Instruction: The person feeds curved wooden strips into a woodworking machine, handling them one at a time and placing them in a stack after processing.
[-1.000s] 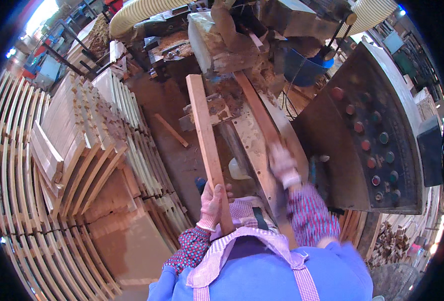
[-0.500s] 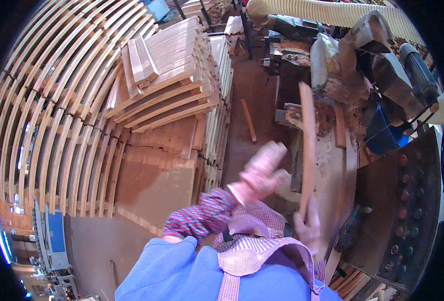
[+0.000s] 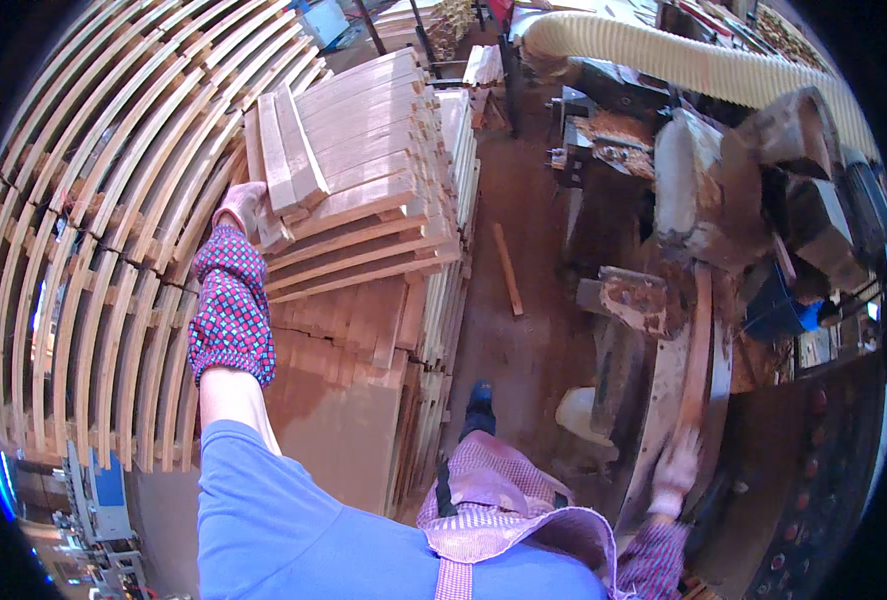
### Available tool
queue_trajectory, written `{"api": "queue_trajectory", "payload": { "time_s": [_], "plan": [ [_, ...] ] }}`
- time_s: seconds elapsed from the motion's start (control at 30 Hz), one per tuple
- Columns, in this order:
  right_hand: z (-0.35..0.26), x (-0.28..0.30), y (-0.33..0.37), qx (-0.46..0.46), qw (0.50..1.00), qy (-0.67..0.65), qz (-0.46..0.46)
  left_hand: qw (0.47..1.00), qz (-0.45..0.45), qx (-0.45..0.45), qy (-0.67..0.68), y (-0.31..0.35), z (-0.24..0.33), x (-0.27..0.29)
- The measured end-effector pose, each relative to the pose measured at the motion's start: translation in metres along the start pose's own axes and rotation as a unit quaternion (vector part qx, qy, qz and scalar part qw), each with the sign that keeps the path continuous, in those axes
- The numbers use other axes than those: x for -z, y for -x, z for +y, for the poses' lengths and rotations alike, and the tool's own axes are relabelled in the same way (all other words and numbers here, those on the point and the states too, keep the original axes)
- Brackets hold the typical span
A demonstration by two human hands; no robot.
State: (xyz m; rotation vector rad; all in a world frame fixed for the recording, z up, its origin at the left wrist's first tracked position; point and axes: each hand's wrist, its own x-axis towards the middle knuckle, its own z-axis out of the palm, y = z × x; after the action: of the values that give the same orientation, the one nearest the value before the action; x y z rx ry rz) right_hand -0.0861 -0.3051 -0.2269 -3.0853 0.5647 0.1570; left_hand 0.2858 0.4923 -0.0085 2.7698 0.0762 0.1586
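Left hand: the gloved left hand (image 3: pixel 244 208) is at the near left corner of the wood stack (image 3: pixel 378 120), fingers partly hidden; I cannot tell whether they pinch anything.
Loose strips: the loose strips (image 3: pixel 277 150) lie on the stack's left edge, just right of and beyond that hand, long axes running away from the person and slightly left.
Right hand: the right hand (image 3: pixel 675 468), blurred, is at the near end of a reddish strip (image 3: pixel 699 340); grip or flat press, I cannot tell.
Reddish strip: lengthwise along the machine bed (image 3: pixel 653 412), pointing away toward the machine head (image 3: pixel 708 185).
Nearer hand: left to the loose strips, right to the reddish strip.
Around: slatted stacks (image 3: pixel 88 330) crowd the left hand's outer side; a dark control panel (image 3: pixel 798 480) stands right of the bed.
Between: floor with one stray strip (image 3: pixel 507 268).
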Motion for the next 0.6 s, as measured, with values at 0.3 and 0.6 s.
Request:
{"api": "queue_trajectory", "payload": {
  "time_s": [0.3,0.6],
  "plan": [
    [-0.056,0.021,-0.176,0.127,0.938,-0.246,0.209,0.785,0.024,0.166,0.596,0.079,0.057,0.016],
    [-0.230,0.179,0.055,0.333,0.640,-0.672,-0.169,0.637,0.047,0.068,0.766,0.304,0.302,-0.111]
  ]
}}
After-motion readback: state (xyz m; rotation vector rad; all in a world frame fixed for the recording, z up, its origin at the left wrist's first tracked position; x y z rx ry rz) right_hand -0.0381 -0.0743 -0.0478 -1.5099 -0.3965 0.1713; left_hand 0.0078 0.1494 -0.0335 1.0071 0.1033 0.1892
